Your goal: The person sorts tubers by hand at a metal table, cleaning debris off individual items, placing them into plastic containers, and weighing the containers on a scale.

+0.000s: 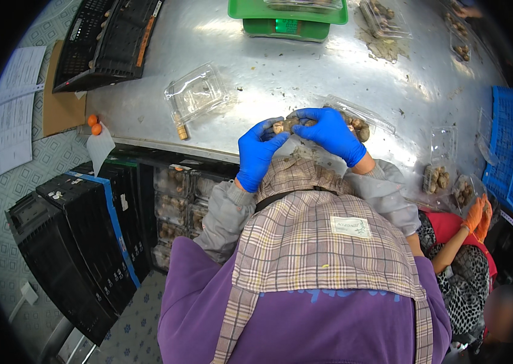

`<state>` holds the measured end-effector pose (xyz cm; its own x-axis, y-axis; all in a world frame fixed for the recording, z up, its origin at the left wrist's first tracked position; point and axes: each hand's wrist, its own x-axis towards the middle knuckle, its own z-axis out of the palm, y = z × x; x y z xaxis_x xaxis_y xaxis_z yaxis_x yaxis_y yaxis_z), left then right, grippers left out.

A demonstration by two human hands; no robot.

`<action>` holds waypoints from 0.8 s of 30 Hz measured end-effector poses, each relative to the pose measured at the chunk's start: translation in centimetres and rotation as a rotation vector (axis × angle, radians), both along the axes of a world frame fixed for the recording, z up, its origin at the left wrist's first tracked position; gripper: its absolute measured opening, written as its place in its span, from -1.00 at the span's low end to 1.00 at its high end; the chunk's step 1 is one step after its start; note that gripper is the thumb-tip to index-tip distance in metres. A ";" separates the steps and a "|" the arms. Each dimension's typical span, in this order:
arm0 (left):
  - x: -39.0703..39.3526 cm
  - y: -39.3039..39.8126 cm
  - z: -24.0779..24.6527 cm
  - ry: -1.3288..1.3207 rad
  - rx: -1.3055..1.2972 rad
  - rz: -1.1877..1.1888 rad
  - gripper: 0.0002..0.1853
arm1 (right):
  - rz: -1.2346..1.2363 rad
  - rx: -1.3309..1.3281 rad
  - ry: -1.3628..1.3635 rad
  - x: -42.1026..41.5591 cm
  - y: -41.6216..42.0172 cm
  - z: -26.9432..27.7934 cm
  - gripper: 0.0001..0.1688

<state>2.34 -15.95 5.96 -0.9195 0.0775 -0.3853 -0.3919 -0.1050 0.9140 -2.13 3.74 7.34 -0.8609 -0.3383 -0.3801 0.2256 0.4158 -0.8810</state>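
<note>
My left hand [256, 157], in a blue glove, grips a small brown root vegetable [278, 128] with a pale pinkish cut end, probably a taro corm. My right hand [331, 134], gloved the same way, has its fingertips on another brown corm [290, 123] right beside it. Both hands are close together over the table's near edge. Beyond my right hand lies a clear plastic clamshell box [365, 111] with more corms [362, 130] in and around it, partly hidden by that hand. To the left, a clear clamshell box [197, 91] lies open.
A green digital scale [286, 29] bears a filled box. A cork-like piece [179, 126] lies leftward on the metal table [147, 113]. Black crates [83, 241] stand below left; a blue crate [506, 145] is at right. Orange-gloved hands [477, 217] of a co-worker are near filled boxes [437, 179].
</note>
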 end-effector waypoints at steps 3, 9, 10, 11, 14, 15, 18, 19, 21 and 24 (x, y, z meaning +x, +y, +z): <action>0.0 0.2 0.0 0.040 -0.074 -0.031 -0.59 | -0.024 0.003 0.073 0.2 0.2 -0.4 -0.56; -0.1 -0.1 0.2 -0.081 0.104 -0.038 -0.60 | -0.085 -0.008 -0.136 -0.5 1.1 -0.1 -0.67; -0.1 -0.2 0.2 -0.088 0.117 -0.029 -0.59 | -0.106 -0.054 -0.125 -0.4 1.2 -0.4 -0.68; 0.0 -0.2 0.0 -0.094 0.131 -0.020 -0.59 | -0.128 -0.101 -0.114 -0.3 1.3 -0.7 -0.69; 0.0 -0.4 -0.4 -0.114 0.162 0.018 -0.57 | -0.102 -0.069 -0.084 -0.4 1.3 -0.3 -0.69; 0.0 -0.5 -0.5 -0.119 0.171 0.032 -0.57 | -0.078 -0.030 -0.074 -0.5 1.4 0.0 -0.68; 0.1 -0.6 -0.7 -0.135 0.157 0.037 -0.59 | -0.046 -0.108 -0.002 -0.2 0.9 0.8 -0.62; 0.1 -0.4 -0.6 -0.119 0.123 0.023 -0.59 | -0.032 -0.078 0.022 -0.1 0.7 0.6 -0.61; 0.1 0.0 -0.1 -0.089 0.053 -0.003 -0.59 | -0.001 -0.018 0.071 0.3 0.2 -0.1 -0.59; 0.1 0.1 -0.2 -0.093 0.056 -0.005 -0.60 | 0.018 0.017 0.026 0.1 0.3 0.6 -0.59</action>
